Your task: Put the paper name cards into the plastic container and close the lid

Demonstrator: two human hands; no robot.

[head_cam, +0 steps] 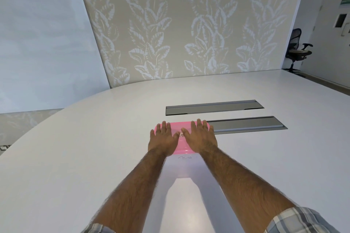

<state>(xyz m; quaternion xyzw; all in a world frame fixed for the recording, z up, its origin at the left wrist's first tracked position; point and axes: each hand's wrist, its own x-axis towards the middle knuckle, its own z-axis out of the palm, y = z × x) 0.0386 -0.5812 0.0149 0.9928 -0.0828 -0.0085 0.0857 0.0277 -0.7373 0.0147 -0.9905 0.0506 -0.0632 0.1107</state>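
Observation:
A pink translucent lid [182,145] lies on top of a clear plastic container [183,166] standing on the white table [94,147]. Through the container's near wall I see a white paper name card [185,157] with handwriting. My left hand [164,138] lies flat, palm down, on the lid's left half. My right hand [201,136] lies flat on its right half. The fingers of both hands are spread and reach to the lid's far edge; the thumbs nearly meet in the middle. Most of the lid is hidden under my hands.
Two grey recessed cable hatches [214,107] [248,124] sit in the table behind and to the right of the container. A leaf-patterned wall panel rises past the table's far edge. A black office chair [298,51] stands at the far right.

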